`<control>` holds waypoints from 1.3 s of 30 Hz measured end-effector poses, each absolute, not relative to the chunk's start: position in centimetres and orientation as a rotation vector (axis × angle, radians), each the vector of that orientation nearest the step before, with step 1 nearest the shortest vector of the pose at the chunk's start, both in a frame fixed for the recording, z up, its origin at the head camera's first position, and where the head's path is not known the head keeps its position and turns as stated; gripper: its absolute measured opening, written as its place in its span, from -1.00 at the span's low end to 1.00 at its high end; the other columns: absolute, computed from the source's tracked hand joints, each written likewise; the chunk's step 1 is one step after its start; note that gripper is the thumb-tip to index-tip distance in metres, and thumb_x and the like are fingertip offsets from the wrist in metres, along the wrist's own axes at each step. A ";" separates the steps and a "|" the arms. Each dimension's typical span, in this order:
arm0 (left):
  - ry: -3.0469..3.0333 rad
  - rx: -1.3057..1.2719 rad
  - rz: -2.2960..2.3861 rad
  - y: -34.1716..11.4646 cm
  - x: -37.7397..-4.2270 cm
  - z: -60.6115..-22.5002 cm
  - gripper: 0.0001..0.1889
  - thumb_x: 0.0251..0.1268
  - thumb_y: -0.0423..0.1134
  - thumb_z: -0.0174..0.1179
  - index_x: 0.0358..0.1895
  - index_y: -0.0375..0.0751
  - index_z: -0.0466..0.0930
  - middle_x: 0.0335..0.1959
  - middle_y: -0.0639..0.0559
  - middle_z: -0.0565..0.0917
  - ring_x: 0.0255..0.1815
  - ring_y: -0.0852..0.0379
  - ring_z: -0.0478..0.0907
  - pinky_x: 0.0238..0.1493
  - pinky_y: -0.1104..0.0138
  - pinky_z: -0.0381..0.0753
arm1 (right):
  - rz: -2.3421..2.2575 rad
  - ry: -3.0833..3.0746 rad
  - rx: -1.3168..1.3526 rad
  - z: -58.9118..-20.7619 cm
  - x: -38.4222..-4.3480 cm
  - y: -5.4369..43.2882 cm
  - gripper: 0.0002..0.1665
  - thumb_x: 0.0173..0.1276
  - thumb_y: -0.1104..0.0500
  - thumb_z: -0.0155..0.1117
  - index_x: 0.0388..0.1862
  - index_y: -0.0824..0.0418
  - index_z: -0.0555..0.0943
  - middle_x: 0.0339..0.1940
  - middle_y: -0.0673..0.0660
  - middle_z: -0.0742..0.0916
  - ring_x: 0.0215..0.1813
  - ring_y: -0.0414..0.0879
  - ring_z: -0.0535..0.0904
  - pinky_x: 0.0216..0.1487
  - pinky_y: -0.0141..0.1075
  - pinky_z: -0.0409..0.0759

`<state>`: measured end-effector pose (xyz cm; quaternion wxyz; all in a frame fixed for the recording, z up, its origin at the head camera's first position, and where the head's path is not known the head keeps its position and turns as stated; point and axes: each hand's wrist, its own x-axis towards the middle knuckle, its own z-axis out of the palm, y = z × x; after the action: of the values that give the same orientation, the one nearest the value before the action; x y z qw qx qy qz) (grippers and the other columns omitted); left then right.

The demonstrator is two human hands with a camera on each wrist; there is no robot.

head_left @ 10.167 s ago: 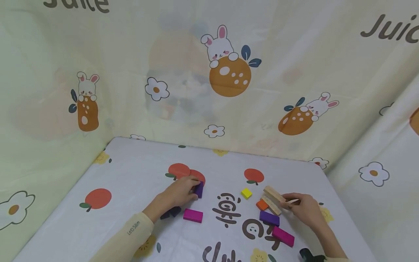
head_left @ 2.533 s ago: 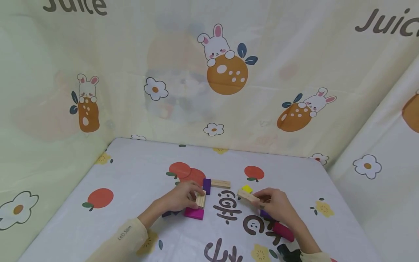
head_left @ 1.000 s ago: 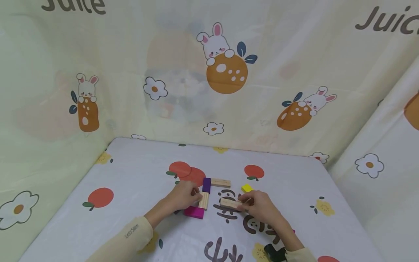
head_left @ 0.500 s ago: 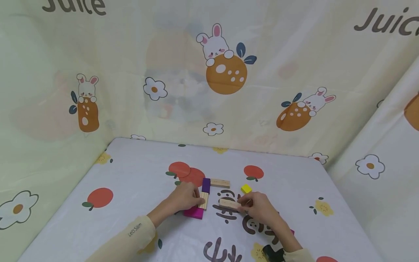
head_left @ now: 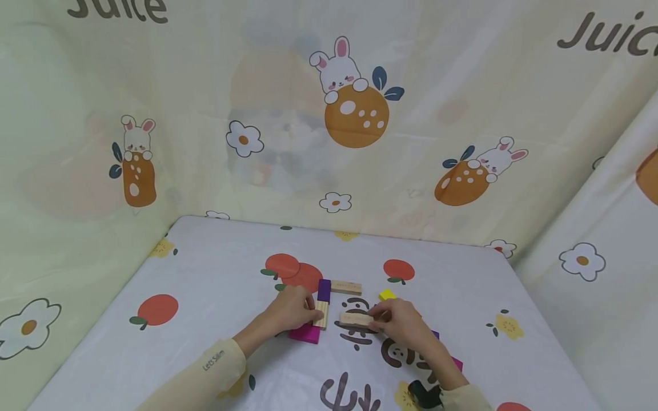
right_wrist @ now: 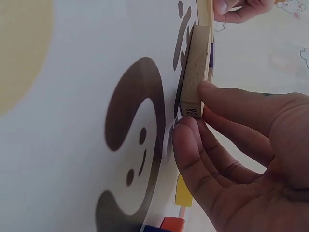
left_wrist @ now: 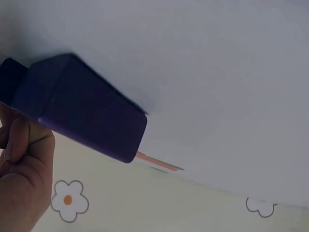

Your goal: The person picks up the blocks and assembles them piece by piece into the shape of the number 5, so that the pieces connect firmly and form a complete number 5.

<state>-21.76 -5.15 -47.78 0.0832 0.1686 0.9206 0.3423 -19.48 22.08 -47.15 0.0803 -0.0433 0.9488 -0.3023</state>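
In the head view, my left hand [head_left: 292,309] has thumb and forefinger at a plain wooden block [head_left: 321,317]. That block lies in line between a purple block [head_left: 324,290] and a magenta block [head_left: 305,334]. A second wooden block [head_left: 346,287] reaches right from the purple one's far end. My right hand [head_left: 403,324] pinches the right end of another wooden block [head_left: 356,319], held low over the tablecloth print. In the right wrist view this block [right_wrist: 195,67] bears "38" on its end, with thumb and fingertips there. A dark purple block [left_wrist: 87,108] fills part of the left wrist view.
Behind my right hand sits a yellow block [head_left: 387,294]. My right forearm partly covers a blue-purple block [head_left: 436,334] and a magenta block [head_left: 457,363]. An orange block [right_wrist: 173,224] shows low in the right wrist view. Patterned curtain [head_left: 288,188] stands behind the table.
Since 10.2 s ago, wooden blocks have joined the purple and magenta ones on the left. My right hand has carried its block leftward from the loose pieces, lately only slightly.
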 end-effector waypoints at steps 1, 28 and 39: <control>2.744 0.497 1.022 -5.1 -21.7 -47.8 -0.78 0.28 -0.14 0.51 -0.36 -0.24 0.78 -0.75 0.16 0.46 -0.64 0.26 0.38 -0.58 0.46 0.29 | -0.906 2.838 -0.126 -47.1 -19.5 22.0 -0.78 0.26 0.24 0.60 -0.10 0.11 0.85 -0.30 -0.03 0.80 -0.27 -0.20 0.65 -0.27 -0.33 0.68; 2.736 0.487 1.026 -5.0 -21.4 -47.8 -0.81 0.32 -0.17 0.47 -0.35 -0.22 0.75 -0.70 0.12 0.51 -0.61 0.23 0.41 -0.57 0.45 0.33 | -0.932 2.794 -0.229 -47.0 -20.0 19.7 -0.74 0.22 0.26 0.64 -0.10 0.12 0.84 -0.26 0.00 0.74 -0.27 -0.16 0.58 -0.26 -0.33 0.65; 2.752 0.497 1.019 -5.1 -21.4 -47.9 -0.81 0.32 -0.17 0.46 -0.35 -0.22 0.75 -0.75 0.14 0.44 -0.64 0.24 0.38 -0.58 0.46 0.31 | -0.957 2.799 -0.250 -47.0 -20.0 19.5 -0.77 0.23 0.28 0.62 -0.12 0.14 0.84 -0.25 0.02 0.76 -0.26 -0.17 0.59 -0.26 -0.33 0.67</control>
<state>-21.44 -5.10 -47.94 0.0826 0.1663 0.9215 0.3411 -20.01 19.53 -46.99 0.0863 -0.0841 0.9393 -0.3213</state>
